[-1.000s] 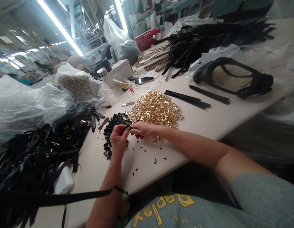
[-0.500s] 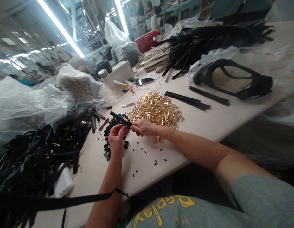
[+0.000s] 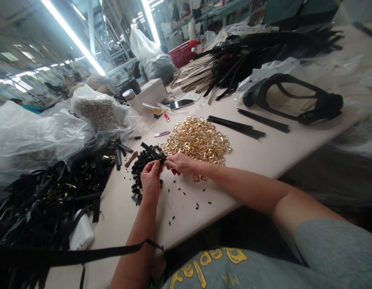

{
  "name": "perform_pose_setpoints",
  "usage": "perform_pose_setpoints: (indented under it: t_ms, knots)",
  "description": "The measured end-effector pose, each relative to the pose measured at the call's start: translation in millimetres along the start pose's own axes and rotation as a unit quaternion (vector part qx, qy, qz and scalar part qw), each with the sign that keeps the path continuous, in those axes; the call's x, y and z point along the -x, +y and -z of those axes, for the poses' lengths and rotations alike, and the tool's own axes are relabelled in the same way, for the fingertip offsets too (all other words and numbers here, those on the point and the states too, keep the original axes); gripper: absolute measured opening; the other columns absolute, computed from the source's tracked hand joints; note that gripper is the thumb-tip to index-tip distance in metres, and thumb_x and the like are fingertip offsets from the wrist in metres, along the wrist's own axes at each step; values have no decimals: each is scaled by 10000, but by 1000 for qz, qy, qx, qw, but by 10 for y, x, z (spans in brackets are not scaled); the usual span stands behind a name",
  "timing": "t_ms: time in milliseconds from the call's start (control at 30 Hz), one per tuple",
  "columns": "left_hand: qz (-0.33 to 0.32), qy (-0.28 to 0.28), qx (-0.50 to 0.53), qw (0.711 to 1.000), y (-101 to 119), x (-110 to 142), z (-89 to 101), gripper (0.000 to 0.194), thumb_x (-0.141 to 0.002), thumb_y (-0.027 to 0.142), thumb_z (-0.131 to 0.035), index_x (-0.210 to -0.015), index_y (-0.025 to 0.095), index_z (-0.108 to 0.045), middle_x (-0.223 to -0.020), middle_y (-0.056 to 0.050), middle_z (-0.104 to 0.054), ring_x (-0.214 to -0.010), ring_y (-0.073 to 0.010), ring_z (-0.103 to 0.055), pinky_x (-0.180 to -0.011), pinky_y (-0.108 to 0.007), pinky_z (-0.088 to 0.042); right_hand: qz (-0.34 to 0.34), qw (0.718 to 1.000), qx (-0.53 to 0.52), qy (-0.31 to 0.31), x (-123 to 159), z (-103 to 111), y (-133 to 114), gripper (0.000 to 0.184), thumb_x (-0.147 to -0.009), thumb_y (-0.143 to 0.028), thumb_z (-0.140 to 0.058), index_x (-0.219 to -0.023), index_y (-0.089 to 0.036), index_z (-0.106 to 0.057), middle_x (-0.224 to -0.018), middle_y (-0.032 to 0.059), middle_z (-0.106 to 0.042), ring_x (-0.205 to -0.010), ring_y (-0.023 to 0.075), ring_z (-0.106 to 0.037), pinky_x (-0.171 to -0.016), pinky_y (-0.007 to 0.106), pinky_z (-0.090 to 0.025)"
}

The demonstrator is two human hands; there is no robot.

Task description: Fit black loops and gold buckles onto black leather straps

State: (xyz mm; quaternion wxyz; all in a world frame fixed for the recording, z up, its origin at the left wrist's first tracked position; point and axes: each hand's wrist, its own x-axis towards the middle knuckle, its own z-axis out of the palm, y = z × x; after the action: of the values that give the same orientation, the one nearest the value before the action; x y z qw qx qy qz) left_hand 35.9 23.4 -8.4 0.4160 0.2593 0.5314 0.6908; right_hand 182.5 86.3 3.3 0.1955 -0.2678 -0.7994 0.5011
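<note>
My left hand [image 3: 150, 175] pinches a short black strap [image 3: 150, 150] near its lower end, fingers pressed together. From the other side my right hand [image 3: 180, 163] closes on the same end of the strap. The strap's free end points up and to the left. What lies between the fingertips is too small to make out. Under and beside my left hand is a heap of small black loops [image 3: 139, 164]. Just behind my right hand rises a pile of gold buckles [image 3: 198, 138]. Two gold buckles [image 3: 196, 178] lie apart from it, by my right wrist.
Finished-looking black straps with buckles [image 3: 50, 200] heap up at left, beside a white plastic container [image 3: 81, 230]. Behind lie small snips [image 3: 161, 134], a phone [image 3: 181, 104] and a steel flask [image 3: 132, 97]. Black strips [image 3: 234, 126] lie at right, near a black frame-like piece [image 3: 294, 98].
My left hand has shifted slightly right, closer to my right hand, and turned over the strap's end. The strap has dipped slightly; my right hand is almost still.
</note>
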Motion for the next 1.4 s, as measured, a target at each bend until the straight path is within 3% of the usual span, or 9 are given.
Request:
perform_pose_setpoints:
  t_ms: [233,500,700,1000,1267,1400]
  knots:
    - [-37,-25,-38,998,-10,-9,52,379,-555,333,-866,-836,148,-690,-784,-17,-687,-643,-91,-616,-647,-205,-494,-7,1000,-11,-15,-22,-7,44,311,-1006,-324,-377,-822,-130,-535,-585,-27,-556,-444,63,-492,-481,172,-357]
    - [-55,-92,-133,985,51,-41,183,326,-612,328,-843,-862,147,-739,-791,-44,-712,-643,-106,-615,-641,-221,-497,29,991,100,-84,-27,90,22,309,-995,-286,-373,-798,-128,-552,-593,-24,-547,-475,69,-500,-506,173,-358]
    - [-105,-130,-167,972,61,-20,184,283,-626,306,-840,-853,169,-741,-789,-31,-707,-656,-108,-609,-659,-227,-500,-3,985,158,-75,-7,153,-58,318,-972,-291,-405,-770,-133,-592,-571,-18,-577,-514,80,-516,-552,180,-344]
    - [-93,-144,-202,964,28,-21,174,294,-647,338,-826,-849,159,-707,-772,-28,-688,-651,-113,-604,-657,-239,-507,-2,953,295,-65,53,179,-220,285,-951,-280,-458,-828,-131,-668,-708,26,-654,-628,110,-513,-559,209,-286]
    - [-175,-129,-254,943,-16,14,154,279,-667,341,-809,-863,170,-709,-827,-43,-679,-750,-142,-622,-717,-250,-504,0,949,312,-54,11,157,-108,302,-953,-301,-453,-842,-145,-686,-770,43,-664,-647,124,-506,-567,233,-271]
    - [-112,-114,-213,964,4,33,145,310,-699,404,-778,-877,157,-718,-818,-51,-693,-712,-143,-627,-713,-266,-516,8,952,303,-45,15,167,-114,298,-950,-302,-460,-829,-140,-679,-737,42,-648,-637,126,-496,-557,237,-261]
